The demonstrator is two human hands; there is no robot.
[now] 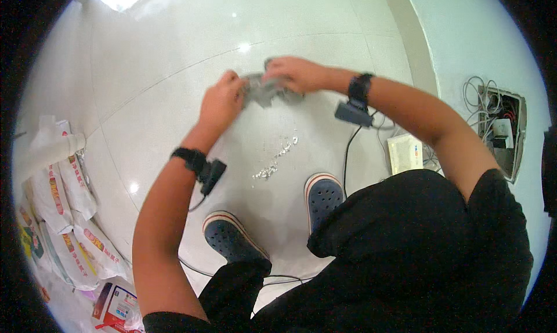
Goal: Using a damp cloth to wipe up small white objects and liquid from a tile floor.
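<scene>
Between my two hands, above the tiled floor, is a crumpled grey cloth or rag [263, 93], blurred, so its exact kind is hard to tell. My left hand [223, 97] grips its left end with bent fingers. The other end is in my right hand [296, 74], whose fingers close over the top of it. Small white flakes and crumbs [278, 157] lie in a slanting line on the floor, nearer my feet than the hands are. Each wrist wears a black strap with a small dark box and a cable.
White printed packages [56, 193] are piled at the left, with a red and white box [115, 309] below them. At the right, a pale box [405, 153] stands near loose cables beside an open wall recess [502, 128] full of wires. Black cables [287, 278] cross the floor around my clogs [233, 237].
</scene>
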